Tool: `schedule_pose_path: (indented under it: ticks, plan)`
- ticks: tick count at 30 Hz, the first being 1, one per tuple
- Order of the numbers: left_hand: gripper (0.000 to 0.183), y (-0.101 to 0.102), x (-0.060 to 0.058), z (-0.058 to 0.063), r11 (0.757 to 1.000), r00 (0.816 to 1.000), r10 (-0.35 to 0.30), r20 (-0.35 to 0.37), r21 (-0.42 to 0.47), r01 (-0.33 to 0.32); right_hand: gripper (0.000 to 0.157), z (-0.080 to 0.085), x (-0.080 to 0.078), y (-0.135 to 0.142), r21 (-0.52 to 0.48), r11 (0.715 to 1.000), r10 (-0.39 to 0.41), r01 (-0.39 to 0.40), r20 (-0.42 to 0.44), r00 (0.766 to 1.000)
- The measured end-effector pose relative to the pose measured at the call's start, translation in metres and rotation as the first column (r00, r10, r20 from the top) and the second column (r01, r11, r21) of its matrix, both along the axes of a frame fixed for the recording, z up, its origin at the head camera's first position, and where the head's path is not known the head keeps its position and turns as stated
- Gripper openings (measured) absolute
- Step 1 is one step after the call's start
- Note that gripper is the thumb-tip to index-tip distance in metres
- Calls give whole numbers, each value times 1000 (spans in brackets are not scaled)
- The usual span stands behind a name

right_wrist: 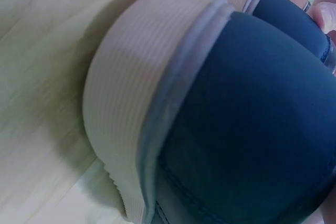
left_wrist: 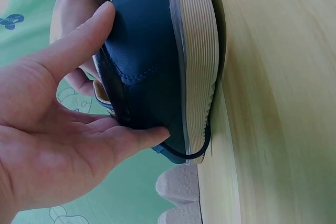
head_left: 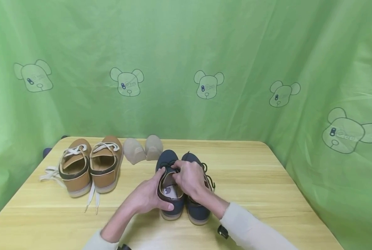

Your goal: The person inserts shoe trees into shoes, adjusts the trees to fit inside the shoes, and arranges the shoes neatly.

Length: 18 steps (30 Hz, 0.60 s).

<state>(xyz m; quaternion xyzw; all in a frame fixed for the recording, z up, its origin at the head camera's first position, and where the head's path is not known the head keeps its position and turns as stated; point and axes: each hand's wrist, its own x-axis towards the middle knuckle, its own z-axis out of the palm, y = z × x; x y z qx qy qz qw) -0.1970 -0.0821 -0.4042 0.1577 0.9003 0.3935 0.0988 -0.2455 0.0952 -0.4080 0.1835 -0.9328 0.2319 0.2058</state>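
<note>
Your left hand grips the left navy shoe from its outer side, thumb over the heel, a finger stretched along the flank. Your right hand has its fingers curled at the tongue of that shoe and pinches it there, the thumb reaching into the opening; exactly which layer it takes is hidden by the hand itself. Location noted: the left navy shoe sits upright near the middle of the wooden table, toe pointing away from you, with a light insole bearing a printed mark visible inside. Just beside it on the right stands the right navy shoe, partly covered by your right hand and wrist, its dark lace looping out on the right. Both navy shoes have pale, ribbed soles. Beyond and to the left of the navy toes lie two beige toe-shaped inserts, side by side. Further left stand two brown shoes, also toes away, with white laces trailing onto the tabletop. Behind everything hangs a green curtain, printed with outlined bear heads.
</note>
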Motion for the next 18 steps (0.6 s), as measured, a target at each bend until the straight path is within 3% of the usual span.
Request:
schedule_pose_path:
  ticks: [18]
  plan:
    - [125, 1, 1, 1, 1000, 1000, 12, -16, -9, -12, 17, -4, 1, -3, -5, 1000, -25, 25, -22, 999]
